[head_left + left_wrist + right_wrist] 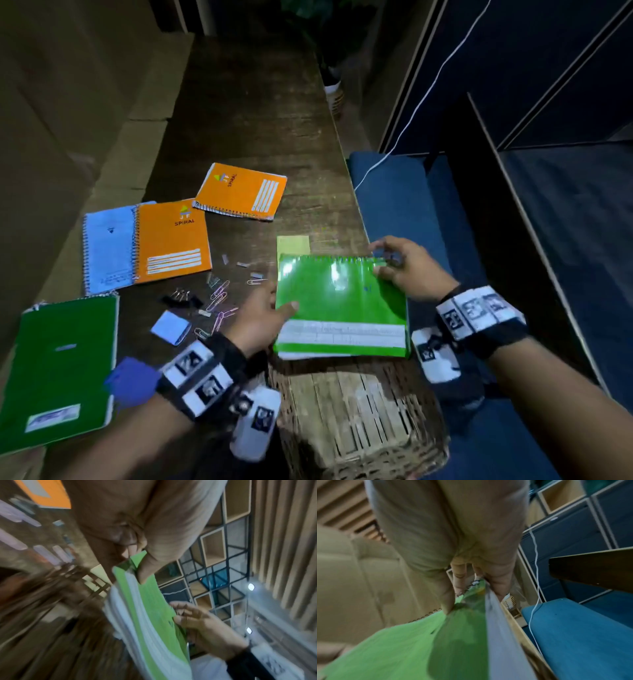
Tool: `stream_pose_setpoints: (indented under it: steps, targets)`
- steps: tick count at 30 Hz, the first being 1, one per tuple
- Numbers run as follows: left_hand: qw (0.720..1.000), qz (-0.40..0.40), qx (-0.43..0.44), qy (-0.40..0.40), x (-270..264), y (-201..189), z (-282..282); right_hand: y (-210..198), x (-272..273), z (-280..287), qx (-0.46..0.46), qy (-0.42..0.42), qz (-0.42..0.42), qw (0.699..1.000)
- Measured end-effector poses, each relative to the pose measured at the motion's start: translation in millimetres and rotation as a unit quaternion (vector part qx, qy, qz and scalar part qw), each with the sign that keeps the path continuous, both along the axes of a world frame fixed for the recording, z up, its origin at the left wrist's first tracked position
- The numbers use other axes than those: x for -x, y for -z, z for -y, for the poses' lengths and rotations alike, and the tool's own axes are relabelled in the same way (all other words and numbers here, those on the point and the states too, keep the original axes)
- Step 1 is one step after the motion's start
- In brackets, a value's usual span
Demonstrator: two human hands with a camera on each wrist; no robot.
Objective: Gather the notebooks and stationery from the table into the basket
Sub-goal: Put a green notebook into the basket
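Note:
Both hands hold a light green spiral notebook (342, 305) just above the woven basket (359, 418) at the table's near edge. My left hand (263, 315) pinches its left edge, thumb on the cover (145, 595). My right hand (407, 267) grips the spiral corner at the far right (465, 615). Two orange notebooks (171, 240) (243, 190), a light blue one (106, 246) and a dark green one (58, 370) lie on the table to the left. Paper clips (219, 301), binder clips (181, 296) and small note pads (171, 327) are scattered between them.
The wooden table (253, 113) runs away from me along a beige wall. A yellow sticky pad (293, 244) lies behind the held notebook. A blue cushioned bench (394, 192) with a white cable (421, 102) stands to the right. A blue thing (133, 380) sits by my left wrist.

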State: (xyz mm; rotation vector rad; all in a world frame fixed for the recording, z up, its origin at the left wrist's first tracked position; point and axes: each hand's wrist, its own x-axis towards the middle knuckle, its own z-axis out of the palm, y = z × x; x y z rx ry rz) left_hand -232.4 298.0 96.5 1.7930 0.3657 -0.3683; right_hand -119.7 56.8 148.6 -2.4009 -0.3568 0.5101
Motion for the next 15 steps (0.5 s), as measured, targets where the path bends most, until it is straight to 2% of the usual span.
stream_pose_setpoints:
  steps: [3, 5, 7, 11, 15]
  targets:
    - [0.993, -0.038, -0.11, -0.014, 26.0, 32.5, 31.3, 39.7, 22.0, -9.7, 0.128, -0.067, -0.028, 0.989]
    - [0.983, -0.067, -0.168, -0.004, 32.9, 30.1, 51.1, 59.2, 29.4, -17.8, 0.164, -0.089, -0.053, 0.981]
    - [0.975, -0.113, -0.193, 0.002, 33.9, 26.6, 61.4, 70.8, 34.2, -25.5, 0.189, -0.109, -0.039, 0.975]
    - [0.968, -0.168, -0.187, 0.024, 33.9, 25.5, 62.0, 77.3, 36.6, -35.1, 0.249, -0.14, 0.015, 0.958]
    - [0.959, -0.108, -0.245, 0.097, 44.4, 10.1, 70.1, 78.8, 35.3, -34.7, 0.259, -0.168, 0.027, 0.951]
